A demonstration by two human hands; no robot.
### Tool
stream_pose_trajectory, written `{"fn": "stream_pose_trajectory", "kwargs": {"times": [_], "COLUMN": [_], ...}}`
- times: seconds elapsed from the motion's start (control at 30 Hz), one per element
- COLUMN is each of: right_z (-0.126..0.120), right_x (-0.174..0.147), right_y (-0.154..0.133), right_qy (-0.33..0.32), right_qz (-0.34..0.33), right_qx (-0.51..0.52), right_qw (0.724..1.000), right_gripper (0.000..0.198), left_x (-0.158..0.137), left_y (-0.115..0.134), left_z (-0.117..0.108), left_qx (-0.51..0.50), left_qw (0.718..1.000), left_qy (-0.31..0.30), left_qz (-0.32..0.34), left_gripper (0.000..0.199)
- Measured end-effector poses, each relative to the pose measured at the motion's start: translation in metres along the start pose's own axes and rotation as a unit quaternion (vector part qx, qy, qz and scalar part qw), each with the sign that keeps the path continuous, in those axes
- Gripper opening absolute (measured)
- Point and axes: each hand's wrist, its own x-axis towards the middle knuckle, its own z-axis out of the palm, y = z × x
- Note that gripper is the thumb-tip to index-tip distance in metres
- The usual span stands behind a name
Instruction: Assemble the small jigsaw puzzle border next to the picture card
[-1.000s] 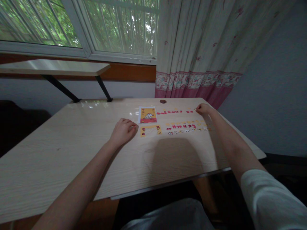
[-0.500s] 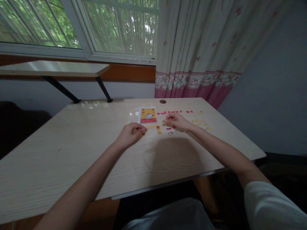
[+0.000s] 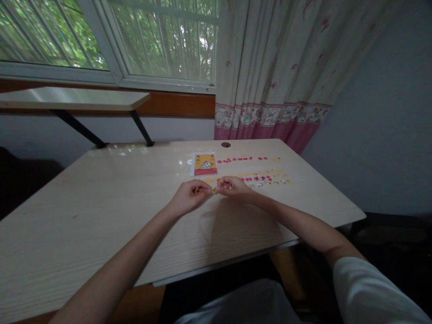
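My left hand and my right hand meet over the desk with their fingertips nearly touching. Both are closed in a pinch at a small yellow jigsaw piece with a dark mark on it. Behind the fingers, part of a yellow strip of joined pieces shows; the rest is hidden by my hands. Just beyond lies a picture card with a white animal on yellow and red. Right of my right hand, loose red pieces and whitish pieces lie in rows.
Another row of red pieces stretches right from the card, with yellow pieces nearer. A round cable hole is at the desk's back edge. A raised shelf stands at the back left, and a curtain hangs behind.
My right hand has moved left and nearer, from above the loose pieces to beside my left hand. My left hand has shifted slightly right. The whole view has moved a little.
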Motion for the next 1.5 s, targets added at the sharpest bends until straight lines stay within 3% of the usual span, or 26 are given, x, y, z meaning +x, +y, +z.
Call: {"fn": "stream_pose_trajectory", "kwargs": {"times": [0.27, 0.4, 0.57, 1.23, 1.5], "right_z": [0.004, 0.005, 0.004, 0.017, 0.022], "right_x": [-0.001, -0.003, -0.004, -0.001, 0.001], "right_y": [-0.004, -0.006, -0.007, 0.006, 0.009], "right_qy": [0.008, 0.078, 0.144, 0.132, 0.142], "right_qz": [-0.051, -0.078, -0.109, -0.044, -0.015], "right_qx": [-0.062, -0.105, -0.136, 0.001, 0.087], "right_qw": [0.997, 0.988, 0.974, 0.990, 0.986], "right_gripper": [0.016, 0.009, 0.004, 0.016, 0.023], "left_x": [0.001, 0.002, 0.005, 0.004, 0.003], "left_y": [-0.004, -0.009, -0.010, -0.002, -0.002], "left_z": [0.002, 0.004, 0.007, 0.009, 0.011], "left_qx": [0.001, -0.018, -0.120, -0.147, -0.139], "left_qw": [1.000, 0.999, 0.986, 0.982, 0.986], "left_qy": [-0.009, 0.038, 0.095, 0.095, 0.069], "left_qz": [0.017, -0.003, -0.066, -0.064, -0.059], "left_gripper": [0.015, 0.018, 0.027, 0.029, 0.023]}}
